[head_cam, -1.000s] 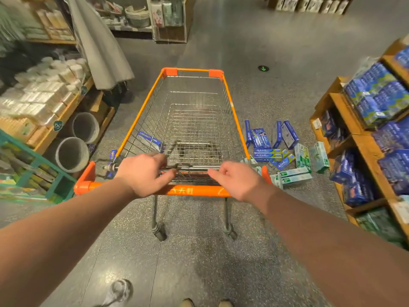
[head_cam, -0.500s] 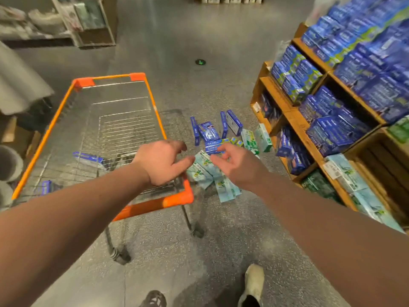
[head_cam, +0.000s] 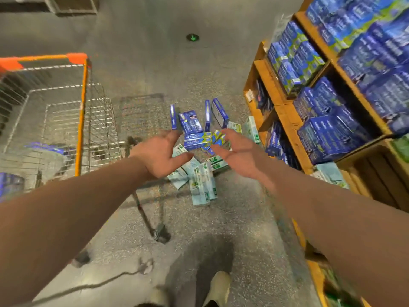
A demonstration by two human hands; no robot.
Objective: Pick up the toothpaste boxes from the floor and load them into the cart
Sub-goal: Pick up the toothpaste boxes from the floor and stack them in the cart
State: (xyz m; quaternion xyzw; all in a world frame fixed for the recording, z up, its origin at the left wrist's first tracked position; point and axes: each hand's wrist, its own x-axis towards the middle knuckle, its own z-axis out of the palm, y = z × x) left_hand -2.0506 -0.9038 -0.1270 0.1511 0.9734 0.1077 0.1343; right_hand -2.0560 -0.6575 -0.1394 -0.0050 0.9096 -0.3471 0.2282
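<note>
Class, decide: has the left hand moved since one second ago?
Yes. The left hand went from the cart rightward toward the toothpaste boxes on the floor.

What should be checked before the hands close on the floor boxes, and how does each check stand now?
1. Hands free: ok; left hand and right hand are open, holding nothing.
2. Target ahead: ok; toothpaste boxes lie piled on the floor just beyond both hands.
3. Contact with boxes: cannot tell; too blurred.
4. Cart near: ok; cart stands to the person's left.
5. Room in cart: ok; basket mostly bare, a blue box inside.
</note>
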